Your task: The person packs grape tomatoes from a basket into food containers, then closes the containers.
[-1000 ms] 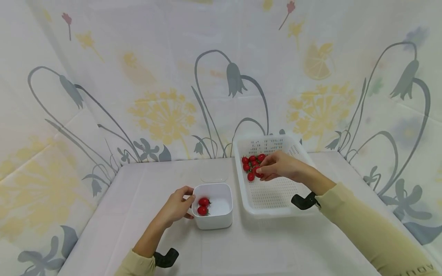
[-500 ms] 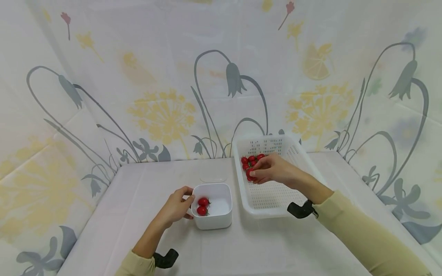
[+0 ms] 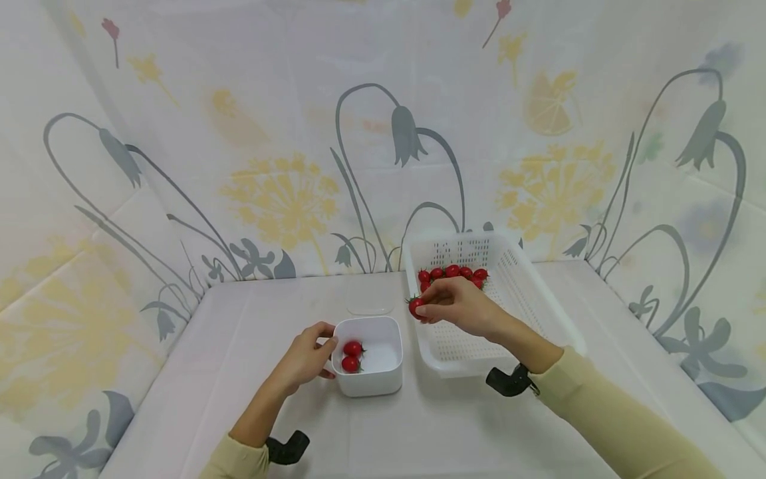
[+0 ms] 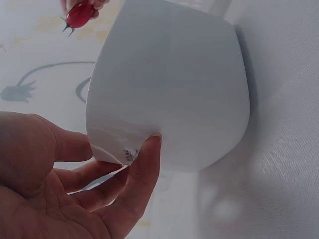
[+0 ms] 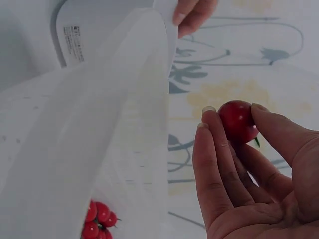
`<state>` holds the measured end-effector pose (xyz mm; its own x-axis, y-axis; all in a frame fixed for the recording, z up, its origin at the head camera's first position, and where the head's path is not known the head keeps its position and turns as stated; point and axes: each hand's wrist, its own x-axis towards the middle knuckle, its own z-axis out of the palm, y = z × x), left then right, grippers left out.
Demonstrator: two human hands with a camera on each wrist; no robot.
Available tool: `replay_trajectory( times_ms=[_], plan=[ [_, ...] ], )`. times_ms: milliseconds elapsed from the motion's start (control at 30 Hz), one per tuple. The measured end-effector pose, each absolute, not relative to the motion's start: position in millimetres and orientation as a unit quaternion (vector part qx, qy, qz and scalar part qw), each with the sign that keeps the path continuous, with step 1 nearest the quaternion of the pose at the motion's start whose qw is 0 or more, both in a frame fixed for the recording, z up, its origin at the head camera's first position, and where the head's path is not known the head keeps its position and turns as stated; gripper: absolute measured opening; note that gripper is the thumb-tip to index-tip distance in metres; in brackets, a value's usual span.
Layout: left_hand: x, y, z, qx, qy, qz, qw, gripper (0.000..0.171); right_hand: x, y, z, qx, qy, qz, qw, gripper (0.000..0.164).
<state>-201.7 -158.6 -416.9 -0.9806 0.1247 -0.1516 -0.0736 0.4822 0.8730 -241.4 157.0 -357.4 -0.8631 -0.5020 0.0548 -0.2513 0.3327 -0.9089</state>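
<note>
My right hand (image 3: 445,303) pinches a red cherry tomato (image 3: 415,305) (image 5: 237,120) just above the left rim of the white perforated basket (image 3: 532,293). Several more tomatoes (image 3: 453,273) lie in a heap at the basket's far left corner. My left hand (image 3: 311,352) grips the left wall of a small white tub (image 3: 380,379) (image 4: 169,94), thumb over its rim. Two tomatoes (image 3: 352,356) sit inside the tub at its left side. In the left wrist view the pinched tomato (image 4: 79,13) shows above the tub.
A clear lid (image 3: 370,303) lies flat on the table behind the tub. The white-covered table (image 3: 251,319) is closed in by a flowered curtain (image 3: 287,166) at the back and on both sides. A black wrist mount (image 3: 505,382) sits on each forearm.
My right hand has lifted one tomato out of the heap and carried it left to the basket's left rim. The left hand and tub have not moved.
</note>
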Motion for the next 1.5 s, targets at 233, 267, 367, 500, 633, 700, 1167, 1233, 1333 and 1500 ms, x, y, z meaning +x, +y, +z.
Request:
replay_trajectory(
  times_ms=[233, 267, 367, 500, 633, 700, 1167, 1233, 1333, 1500],
  plan=[
    [-202, -159, -417, 0.015, 0.856, 0.508, 0.096, 0.029, -237, 145, -366, -0.256, 0.813, -0.513, 0.098, 0.021],
    [-202, -159, -417, 0.015, 0.856, 0.508, 0.097, 0.029, -236, 143, -367, -0.26, 0.813, -0.512, 0.094, 0.021],
    [-202, -159, -417, 0.015, 0.855, 0.509, 0.098, 0.029, -235, 138, -371, -0.272, 0.814, -0.508, 0.077, 0.02],
    [-202, -159, -417, 0.017, 0.854, 0.51, 0.097, 0.029, -234, 130, -376, -0.28, 0.816, -0.502, 0.058, 0.018],
    [-203, -159, -418, 0.016, 0.855, 0.509, 0.098, 0.029, -231, 120, -377, -0.278, 0.82, -0.498, 0.053, 0.015],
    [-203, -159, -418, 0.016, 0.854, 0.51, 0.099, 0.029, -230, 114, -377, -0.272, 0.822, -0.497, 0.055, 0.014],
    [-202, -159, -414, 0.025, 0.854, 0.512, 0.092, 0.028, -226, 80, -384, -0.282, 0.843, -0.453, 0.069, 0.012],
    [-202, -159, -414, 0.024, 0.854, 0.511, 0.092, 0.028, -226, 75, -387, -0.296, 0.842, -0.444, 0.079, 0.013],
    [-202, -159, -414, 0.024, 0.855, 0.51, 0.092, 0.028, -226, 67, -391, -0.311, 0.839, -0.437, 0.094, 0.013],
    [-201, -159, -413, 0.025, 0.854, 0.512, 0.092, 0.027, -227, 55, -399, -0.33, 0.834, -0.43, 0.107, 0.012]
  ],
)
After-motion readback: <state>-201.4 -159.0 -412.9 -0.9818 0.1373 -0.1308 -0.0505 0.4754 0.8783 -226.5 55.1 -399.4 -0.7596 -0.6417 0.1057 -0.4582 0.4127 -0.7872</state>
